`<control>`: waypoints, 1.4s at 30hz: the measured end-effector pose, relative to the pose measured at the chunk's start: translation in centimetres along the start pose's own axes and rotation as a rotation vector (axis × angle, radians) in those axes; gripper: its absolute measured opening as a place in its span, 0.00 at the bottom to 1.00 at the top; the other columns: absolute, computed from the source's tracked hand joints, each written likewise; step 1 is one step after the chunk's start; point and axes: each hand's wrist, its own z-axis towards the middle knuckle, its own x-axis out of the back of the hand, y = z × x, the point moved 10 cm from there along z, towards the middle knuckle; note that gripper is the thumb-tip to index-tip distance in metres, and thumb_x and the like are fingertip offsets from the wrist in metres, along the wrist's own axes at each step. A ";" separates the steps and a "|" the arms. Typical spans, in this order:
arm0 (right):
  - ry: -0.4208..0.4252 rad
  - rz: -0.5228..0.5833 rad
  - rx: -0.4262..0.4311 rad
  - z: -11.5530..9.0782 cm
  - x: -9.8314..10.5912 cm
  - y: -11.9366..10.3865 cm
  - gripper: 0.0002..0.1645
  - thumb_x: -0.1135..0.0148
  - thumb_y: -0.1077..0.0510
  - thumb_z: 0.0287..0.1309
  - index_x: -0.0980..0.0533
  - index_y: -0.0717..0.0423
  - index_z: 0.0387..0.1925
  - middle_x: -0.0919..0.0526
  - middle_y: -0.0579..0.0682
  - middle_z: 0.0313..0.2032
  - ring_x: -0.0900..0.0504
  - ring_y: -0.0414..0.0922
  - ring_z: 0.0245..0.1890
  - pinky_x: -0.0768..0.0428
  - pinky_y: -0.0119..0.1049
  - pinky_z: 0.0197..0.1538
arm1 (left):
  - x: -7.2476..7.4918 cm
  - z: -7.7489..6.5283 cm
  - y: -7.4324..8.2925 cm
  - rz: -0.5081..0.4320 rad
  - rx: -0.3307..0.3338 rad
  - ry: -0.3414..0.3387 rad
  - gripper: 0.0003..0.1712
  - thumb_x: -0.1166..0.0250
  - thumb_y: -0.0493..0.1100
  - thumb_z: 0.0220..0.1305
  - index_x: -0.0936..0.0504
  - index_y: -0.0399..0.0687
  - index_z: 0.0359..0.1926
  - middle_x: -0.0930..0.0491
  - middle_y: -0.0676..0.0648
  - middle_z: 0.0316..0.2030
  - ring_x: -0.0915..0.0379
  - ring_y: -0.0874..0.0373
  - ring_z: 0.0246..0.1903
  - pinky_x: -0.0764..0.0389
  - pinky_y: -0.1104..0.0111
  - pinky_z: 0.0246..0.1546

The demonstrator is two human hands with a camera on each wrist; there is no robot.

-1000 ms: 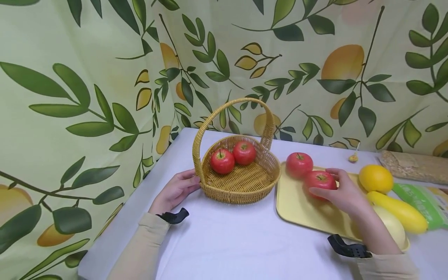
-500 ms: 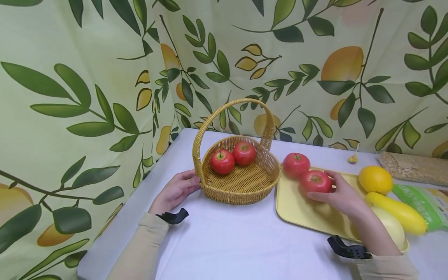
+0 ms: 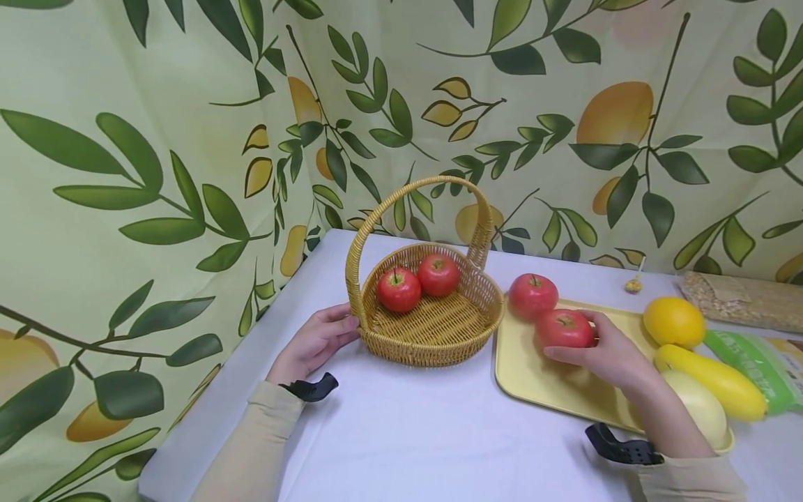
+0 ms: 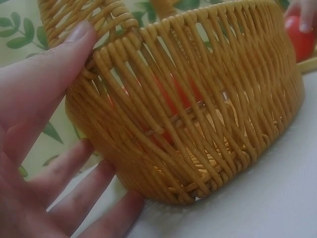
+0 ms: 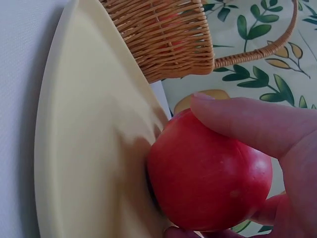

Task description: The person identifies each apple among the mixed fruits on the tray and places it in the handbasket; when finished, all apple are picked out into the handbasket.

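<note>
A wicker basket (image 3: 433, 348) with a tall arched handle stands on the table and holds two red apples, one a front apple (image 3: 399, 290), the other a back apple (image 3: 438, 274). My left hand (image 3: 318, 341) touches the basket's left side; in the left wrist view its thumb lies at the foot of the handle, with fingertips against the lower wall. With thumb and fingers around it, my right hand (image 3: 611, 352) grips a red apple (image 5: 208, 173), close over the left part of a yellow tray (image 3: 533, 387). Another red apple (image 3: 532, 296) sits just behind, at the tray's back left corner.
On the tray's right are an orange-yellow round fruit (image 3: 674, 322), a long yellow squash-like item (image 3: 715, 380) and a pale round fruit (image 3: 699, 408). Beyond lie a green packet (image 3: 753, 369) and a brown bag (image 3: 740, 300). A patterned cloth (image 3: 533, 139) hangs behind.
My right hand has shifted slightly left with the apple in its grip, and the apple behind it has shifted slightly left too. The left hand and the basket have stayed put.
</note>
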 end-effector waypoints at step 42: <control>0.012 0.109 0.084 -1.7 -1.0 -4.6 0.66 0.30 0.32 0.58 0.55 0.59 0.81 0.37 0.69 0.70 0.34 0.66 0.64 0.21 0.60 0.56 | 0.0 -0.3 0.1 0.022 0.028 0.024 0.29 0.38 0.31 0.71 0.32 0.26 0.70 0.24 0.38 0.64 0.21 0.55 0.55 0.23 0.60 0.62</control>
